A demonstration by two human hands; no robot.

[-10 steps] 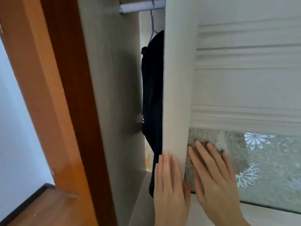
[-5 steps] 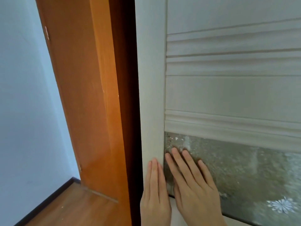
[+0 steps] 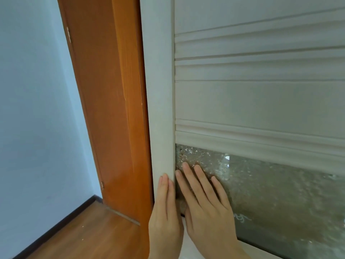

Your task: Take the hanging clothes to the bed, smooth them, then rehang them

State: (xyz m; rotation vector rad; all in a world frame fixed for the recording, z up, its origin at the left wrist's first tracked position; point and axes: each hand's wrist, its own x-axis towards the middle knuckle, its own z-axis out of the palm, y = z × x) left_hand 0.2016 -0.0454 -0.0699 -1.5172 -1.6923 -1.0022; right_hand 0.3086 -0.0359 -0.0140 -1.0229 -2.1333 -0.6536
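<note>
Cream-white moulded wardrobe door (image 3: 261, 101), right, filling most of the view; pale blue wall (image 3: 33, 109), far left; orange-brown wooden door frame (image 3: 112, 90) between them; frosted patterned glass pane (image 3: 280, 199), low in the door; brown wooden floor (image 3: 84, 234), near left; right hand (image 3: 211, 208), fingers straight and spread, flat on the glass; left hand (image 3: 165, 212), fingers straight together, pressed on the door's left edge; hanging clothes hidden, place cannot be told
</note>
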